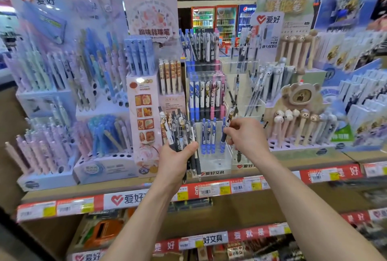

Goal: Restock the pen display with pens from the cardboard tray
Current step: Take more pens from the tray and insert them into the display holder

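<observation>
My left hand grips a bundle of several black-and-white cartoon pens, held upright in front of the clear tiered pen display. My right hand pinches a single pen with a dark blue grip, tilted, right beside the display's lowest row. That row holds a few blue-grip pens. The tiers above are packed with blue, black and pink cartoon pens. No cardboard tray is in view.
Pastel pen stands fill the shelf to the left, a pink food-print stand sits next to my left hand, and animal-topped pens stand to the right. Red price-label strips line the shelf edges. Lower shelves hold more stationery.
</observation>
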`<state>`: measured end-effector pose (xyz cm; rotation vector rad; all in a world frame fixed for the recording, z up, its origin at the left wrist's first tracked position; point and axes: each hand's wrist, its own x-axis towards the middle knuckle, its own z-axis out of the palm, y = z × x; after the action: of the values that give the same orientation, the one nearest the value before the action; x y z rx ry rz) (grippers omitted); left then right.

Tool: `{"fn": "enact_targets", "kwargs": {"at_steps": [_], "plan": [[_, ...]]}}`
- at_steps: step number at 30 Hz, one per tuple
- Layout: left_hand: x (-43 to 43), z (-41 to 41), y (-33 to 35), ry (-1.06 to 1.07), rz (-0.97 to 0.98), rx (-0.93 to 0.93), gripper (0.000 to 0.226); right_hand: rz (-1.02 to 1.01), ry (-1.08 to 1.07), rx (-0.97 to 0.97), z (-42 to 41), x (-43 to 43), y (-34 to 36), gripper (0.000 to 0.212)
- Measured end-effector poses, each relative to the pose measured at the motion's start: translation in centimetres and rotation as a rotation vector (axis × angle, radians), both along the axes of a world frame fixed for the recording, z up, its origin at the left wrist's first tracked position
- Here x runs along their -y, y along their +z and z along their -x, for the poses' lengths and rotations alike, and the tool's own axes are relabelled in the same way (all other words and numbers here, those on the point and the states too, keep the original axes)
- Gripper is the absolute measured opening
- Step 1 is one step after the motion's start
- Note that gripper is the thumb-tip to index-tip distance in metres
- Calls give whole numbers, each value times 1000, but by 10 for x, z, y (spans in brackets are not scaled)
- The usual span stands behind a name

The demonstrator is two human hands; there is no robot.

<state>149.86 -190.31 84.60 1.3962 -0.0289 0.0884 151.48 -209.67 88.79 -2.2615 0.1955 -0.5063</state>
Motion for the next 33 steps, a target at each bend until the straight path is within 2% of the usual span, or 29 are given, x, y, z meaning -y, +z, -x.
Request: {"fn": "enact_targets", "kwargs": {"at_steps": [12,20,28,33], "plan": [[-2,-1,-5,-9,16,-5,25,218,-93,-98,-12,-10,-19,21],[-4,-6,-9,-10,11,0,25,267,-104,-83,-13,-18,-36,21],[-5,-7,-12,-25,-17,0,28,219,-115,-196,-8,-19,-42,30],[-5,-9,-14,-26,-11,-7,28,202,-79,-25,15,-21,-26,17]]}}
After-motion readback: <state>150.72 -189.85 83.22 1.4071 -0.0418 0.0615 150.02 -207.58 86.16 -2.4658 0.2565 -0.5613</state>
